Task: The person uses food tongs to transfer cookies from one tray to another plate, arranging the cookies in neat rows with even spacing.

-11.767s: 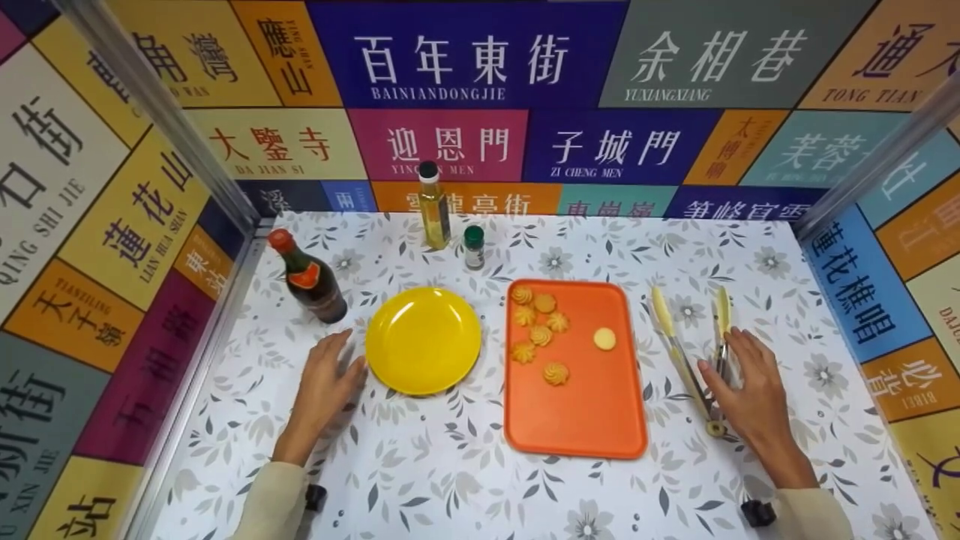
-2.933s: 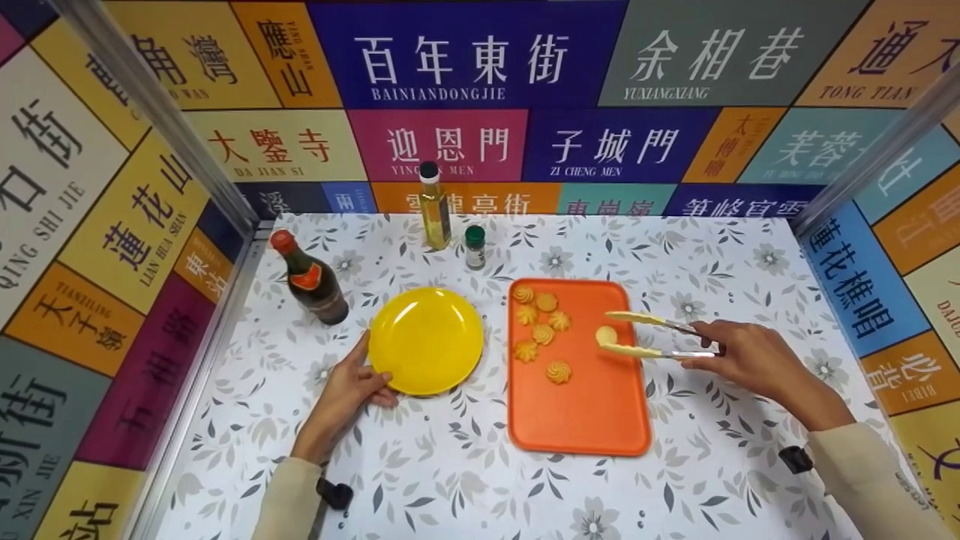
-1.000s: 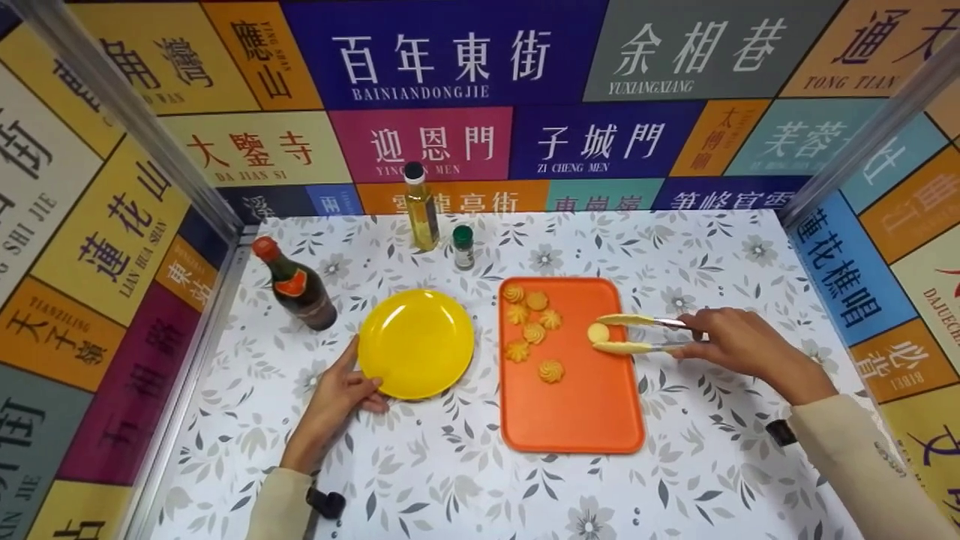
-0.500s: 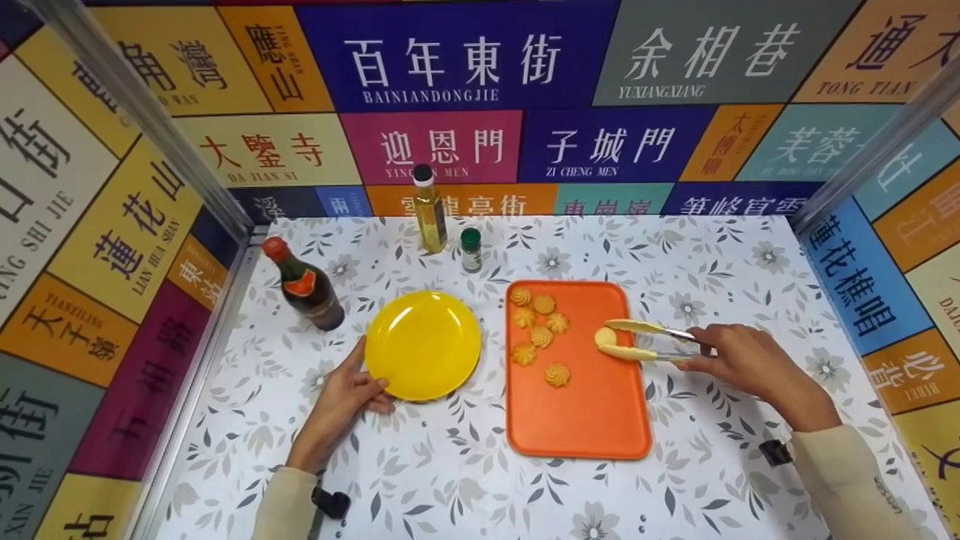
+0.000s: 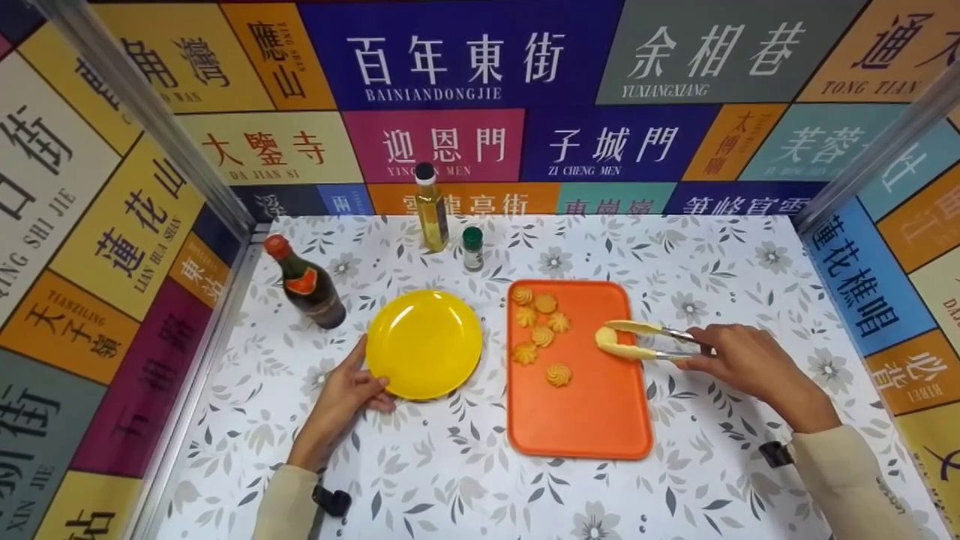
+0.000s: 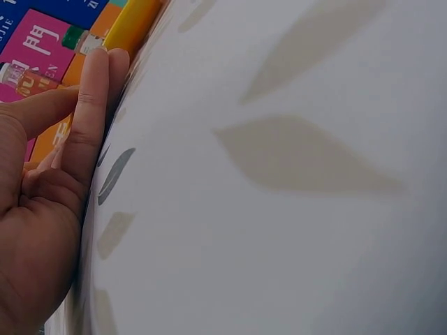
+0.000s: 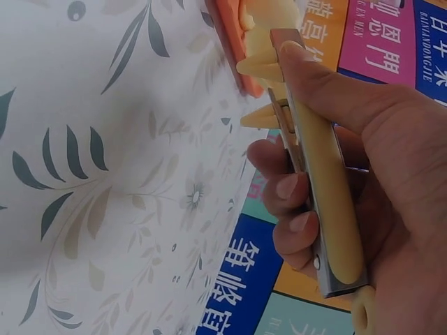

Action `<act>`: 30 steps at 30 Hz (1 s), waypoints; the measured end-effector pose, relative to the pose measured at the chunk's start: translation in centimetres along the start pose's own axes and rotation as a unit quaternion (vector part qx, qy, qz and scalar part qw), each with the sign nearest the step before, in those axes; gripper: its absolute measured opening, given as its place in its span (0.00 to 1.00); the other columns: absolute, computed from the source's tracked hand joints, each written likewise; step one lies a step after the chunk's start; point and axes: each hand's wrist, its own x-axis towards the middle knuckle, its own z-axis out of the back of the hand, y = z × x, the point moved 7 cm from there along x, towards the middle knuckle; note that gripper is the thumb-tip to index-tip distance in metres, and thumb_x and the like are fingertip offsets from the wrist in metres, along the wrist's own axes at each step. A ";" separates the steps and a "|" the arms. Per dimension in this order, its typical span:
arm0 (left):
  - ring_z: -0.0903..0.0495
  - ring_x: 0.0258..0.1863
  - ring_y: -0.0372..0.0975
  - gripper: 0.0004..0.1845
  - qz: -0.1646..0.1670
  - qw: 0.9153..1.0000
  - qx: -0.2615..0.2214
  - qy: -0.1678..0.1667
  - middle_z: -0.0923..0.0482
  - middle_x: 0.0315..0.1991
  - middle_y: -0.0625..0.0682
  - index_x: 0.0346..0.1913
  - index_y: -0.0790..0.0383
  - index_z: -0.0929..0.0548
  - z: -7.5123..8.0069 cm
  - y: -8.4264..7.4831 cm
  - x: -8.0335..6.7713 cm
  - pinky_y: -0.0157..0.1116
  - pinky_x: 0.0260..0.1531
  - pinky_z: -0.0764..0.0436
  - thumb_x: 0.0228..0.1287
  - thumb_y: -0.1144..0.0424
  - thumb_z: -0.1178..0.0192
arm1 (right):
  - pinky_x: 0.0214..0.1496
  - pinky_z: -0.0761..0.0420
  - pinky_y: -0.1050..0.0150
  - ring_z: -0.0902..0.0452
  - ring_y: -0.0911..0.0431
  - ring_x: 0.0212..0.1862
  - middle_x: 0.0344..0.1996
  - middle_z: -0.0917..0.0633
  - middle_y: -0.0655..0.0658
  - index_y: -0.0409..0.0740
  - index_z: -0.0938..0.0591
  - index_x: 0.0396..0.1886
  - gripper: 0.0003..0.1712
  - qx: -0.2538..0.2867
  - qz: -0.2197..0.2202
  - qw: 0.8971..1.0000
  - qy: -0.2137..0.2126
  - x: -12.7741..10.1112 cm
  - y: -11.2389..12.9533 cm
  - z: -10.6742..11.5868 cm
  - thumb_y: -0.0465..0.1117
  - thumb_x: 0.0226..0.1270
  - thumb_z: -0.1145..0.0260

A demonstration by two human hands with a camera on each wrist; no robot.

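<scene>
My right hand (image 5: 739,358) grips pale yellow tongs (image 5: 645,341), also seen close up as tongs (image 7: 314,160) in the right wrist view. Their tips close round a round pale cookie (image 5: 604,337) on the orange tray (image 5: 585,420). Several swirled cookies (image 5: 541,334) lie in the tray's far left part. My left hand (image 5: 346,390) rests flat on the table with its fingers (image 6: 94,98) touching the near left rim of the yellow plate (image 5: 424,343), which holds nothing.
A dark sauce bottle (image 5: 304,283) stands left of the plate. An oil bottle (image 5: 432,208) and a small green-capped jar (image 5: 472,248) stand at the back. Coloured sign walls close in the floral table (image 5: 450,480) on three sides.
Since 11.8 s ago my right hand lifted the tongs off the table and brought them over the tray. Over the last second the tongs' tips drew closer round the round cookie.
</scene>
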 end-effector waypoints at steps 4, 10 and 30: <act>0.08 0.36 0.58 0.52 -0.003 1.000 -0.003 -0.004 0.12 0.43 0.71 0.92 0.42 0.52 0.2 0.0 -0.1 0.47 0.43 0.05 0.78 0.66 0.30 | 0.27 0.32 0.62 0.32 0.59 0.25 0.27 0.19 0.57 0.45 0.09 0.52 0.23 -0.009 0.010 1.000 -0.018 0.3 0.3 0.0 0.57 0.71 0.20; 0.07 0.33 0.56 0.52 -0.031 1.000 0.000 0.007 0.12 0.41 0.72 0.92 0.48 0.53 0.0 -0.1 -0.1 0.47 0.41 0.05 0.78 0.68 0.31 | 0.25 0.33 0.64 0.34 0.60 0.24 0.27 0.20 0.56 0.47 0.09 0.51 0.21 -0.019 0.026 0.998 -0.047 0.7 0.8 -0.3 0.56 0.70 0.19; 0.07 0.35 0.58 0.52 -0.003 1.000 0.013 -0.011 0.11 0.41 0.70 0.92 0.42 0.51 0.0 0.1 0.1 0.48 0.42 0.05 0.78 0.65 0.30 | 0.29 0.27 0.62 0.30 0.60 0.27 0.31 0.16 0.53 0.43 0.09 0.59 0.27 -0.015 0.040 0.997 -0.069 1.4 0.7 -0.6 0.56 0.72 0.21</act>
